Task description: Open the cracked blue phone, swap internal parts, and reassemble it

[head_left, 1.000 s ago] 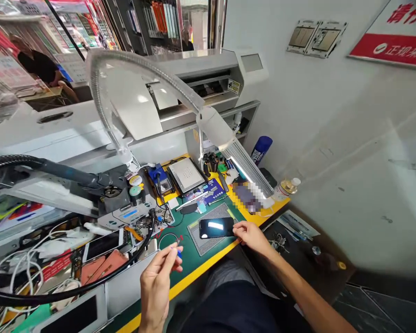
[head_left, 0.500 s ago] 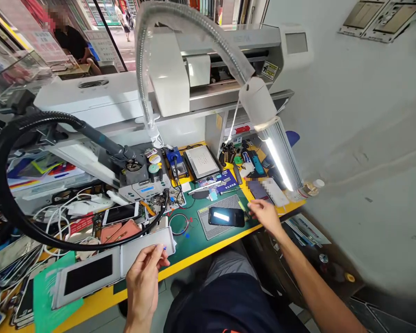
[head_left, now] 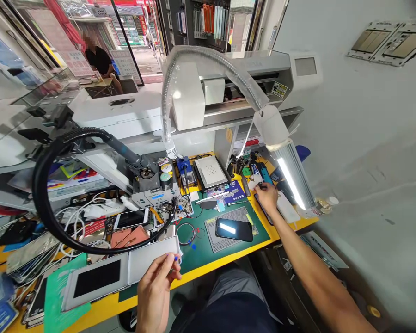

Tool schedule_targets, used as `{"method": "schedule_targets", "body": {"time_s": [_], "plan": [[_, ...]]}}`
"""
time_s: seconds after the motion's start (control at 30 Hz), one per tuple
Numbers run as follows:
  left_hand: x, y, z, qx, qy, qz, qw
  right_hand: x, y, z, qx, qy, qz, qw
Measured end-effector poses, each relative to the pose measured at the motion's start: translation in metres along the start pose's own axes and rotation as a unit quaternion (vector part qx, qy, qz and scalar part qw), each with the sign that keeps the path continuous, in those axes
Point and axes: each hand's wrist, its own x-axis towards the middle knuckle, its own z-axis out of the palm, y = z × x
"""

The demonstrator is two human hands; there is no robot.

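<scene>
My left hand (head_left: pixel 158 282) is pinched on a small blue piece (head_left: pixel 176 258), over the front edge of the desk beside an open white tablet case (head_left: pixel 149 259). My right hand (head_left: pixel 267 196) reaches to the right side of the desk, its fingers closed around a small dark object (head_left: pixel 262 186) that I cannot make out, near some white crumpled material. A dark phone (head_left: pixel 234 230) with a bright reflection lies on a grey perforated mat (head_left: pixel 213 243) between my hands, on the green work mat (head_left: pixel 201 259).
A lit lamp (head_left: pixel 291 178) hangs over the right side. A black flexible hose (head_left: pixel 38 203) loops above the cluttered left side. A soldering stand (head_left: pixel 185 171) and grey-white plate (head_left: pixel 211 172) stand behind. A person (head_left: pixel 99 60) sits beyond the window.
My right hand has moved away from beside the phone to the items at the back right, and its fingers have closed on something dark. My left hand still pinches the blue piece. The view has shifted.
</scene>
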Motion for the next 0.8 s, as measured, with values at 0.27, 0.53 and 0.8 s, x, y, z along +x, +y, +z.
{"method": "schedule_targets", "body": {"time_s": [0.27, 0.53, 0.8], "plan": [[0.006, 0.051, 0.05, -0.031, -0.121, 0.059, 0.99, -0.176, -0.091, -0.014, 0.112, -0.299, -0.23, 0.919], [-0.023, 0.068, 0.019, 0.035, -0.15, 0.152, 0.976, -0.242, -0.153, -0.011, 0.177, -0.272, -0.303, 0.896], [-0.033, 0.069, -0.013, 0.072, -0.148, 0.197, 0.966, -0.264, -0.165, -0.003, 0.18, -0.27, -0.321, 0.89]]}}
